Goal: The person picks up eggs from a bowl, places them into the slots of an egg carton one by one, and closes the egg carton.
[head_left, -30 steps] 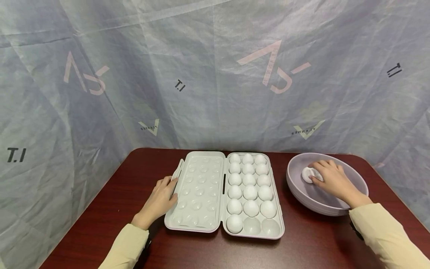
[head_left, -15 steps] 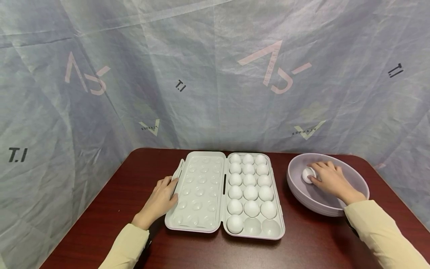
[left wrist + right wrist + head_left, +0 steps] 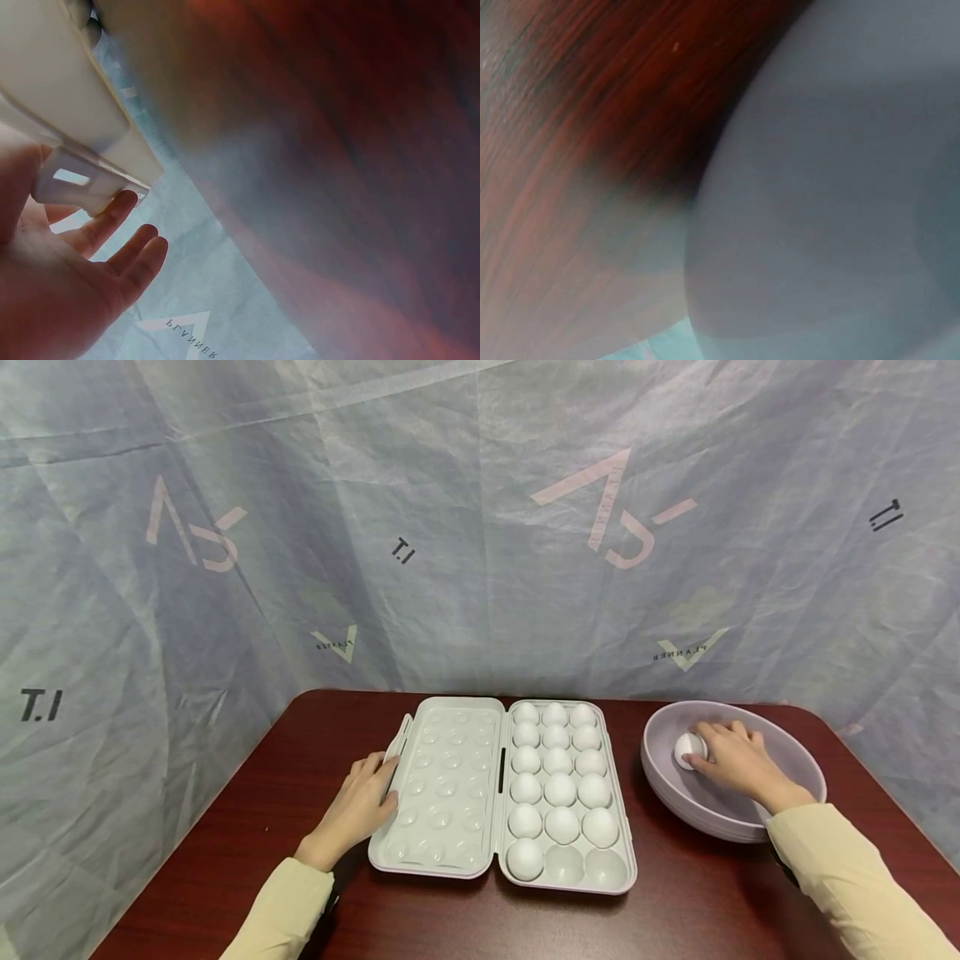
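crinkled grey sheeting is hung behind a dark red table [image 3: 225, 860]. an egg [image 3: 689, 749] is gripped by the right hand [image 3: 731, 756], reached into a lilac bowl [image 3: 795, 760]. the open egg carton [image 3: 450, 793] is steadied at its lid edge by the left hand [image 3: 358, 806], fingers relaxed and straight.

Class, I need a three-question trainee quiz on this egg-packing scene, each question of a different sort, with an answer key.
1. True or false: the right hand is inside the round lilac plastic bowl, gripping a white egg.
2. How many cups in the pale open plastic egg carton are unfilled?
3. The left hand rests against: A) the carton's open lid, B) the bowl, C) the dark red wooden table only.

Key:
1. True.
2. Two, both in the nearest row.
3. A.
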`<state>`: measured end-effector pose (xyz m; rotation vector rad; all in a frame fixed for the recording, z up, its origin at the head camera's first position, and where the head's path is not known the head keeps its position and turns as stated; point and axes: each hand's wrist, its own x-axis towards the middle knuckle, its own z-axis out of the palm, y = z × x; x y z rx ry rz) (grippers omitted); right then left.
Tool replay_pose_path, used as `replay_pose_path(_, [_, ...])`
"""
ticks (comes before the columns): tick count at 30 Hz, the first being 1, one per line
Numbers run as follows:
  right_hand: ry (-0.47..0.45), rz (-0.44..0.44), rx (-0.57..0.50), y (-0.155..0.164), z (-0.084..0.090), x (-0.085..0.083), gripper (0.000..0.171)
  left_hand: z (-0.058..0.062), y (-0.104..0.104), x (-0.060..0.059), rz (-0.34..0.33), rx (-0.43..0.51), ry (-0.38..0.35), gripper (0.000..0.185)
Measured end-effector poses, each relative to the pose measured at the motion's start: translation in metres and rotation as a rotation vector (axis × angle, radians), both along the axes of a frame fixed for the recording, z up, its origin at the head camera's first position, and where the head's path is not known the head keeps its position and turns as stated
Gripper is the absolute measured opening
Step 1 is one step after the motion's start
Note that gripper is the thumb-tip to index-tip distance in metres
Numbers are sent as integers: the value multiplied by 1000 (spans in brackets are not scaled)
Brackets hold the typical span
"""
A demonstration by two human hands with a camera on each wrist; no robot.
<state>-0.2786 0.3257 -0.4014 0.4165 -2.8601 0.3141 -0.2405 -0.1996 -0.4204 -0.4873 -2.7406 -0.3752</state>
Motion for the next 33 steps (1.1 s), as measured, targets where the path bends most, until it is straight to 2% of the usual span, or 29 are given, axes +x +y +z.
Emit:
replay_pose_path(7, [-17, -3, -26, 1, -1, 1, 41, -1, -1, 0, 1, -6, 6, 47])
replay_pose_path(16, [10, 15, -3, -1, -2, 1, 56, -3, -1, -1, -1, -7, 9, 47])
replay_pose_path(33, [52, 52, -15, -4, -4, 4, 49, -2, -1, 0, 1, -5, -4, 47])
